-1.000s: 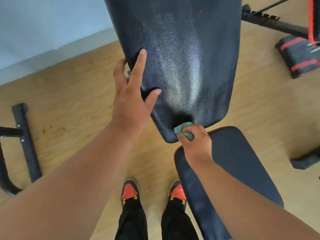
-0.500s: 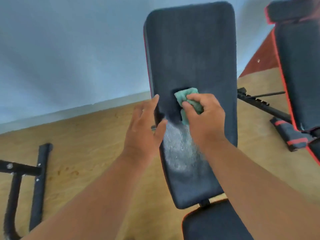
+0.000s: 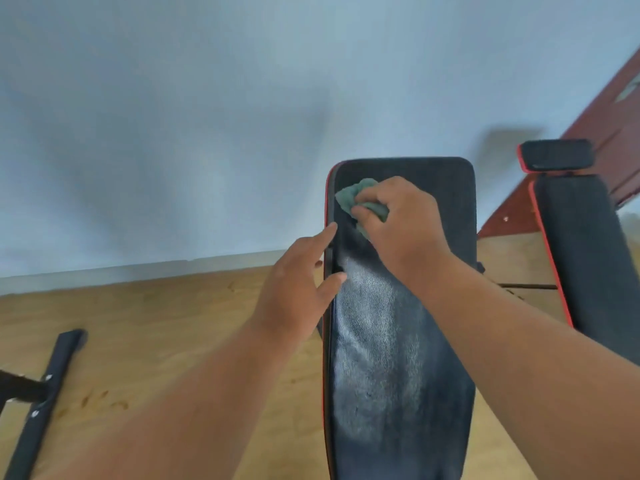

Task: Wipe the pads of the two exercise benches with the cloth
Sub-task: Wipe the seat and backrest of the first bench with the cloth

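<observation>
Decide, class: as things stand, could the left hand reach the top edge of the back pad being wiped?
Probably yes. The left hand already rests at the back pad left edge, below the top; the right hand and cloth sit right of that path.

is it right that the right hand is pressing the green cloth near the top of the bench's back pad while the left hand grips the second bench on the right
Not quite. The head view shows the left hand resting against the left edge of the same back pad, not on the second bench. The right hand does press the green cloth near its top.
</observation>
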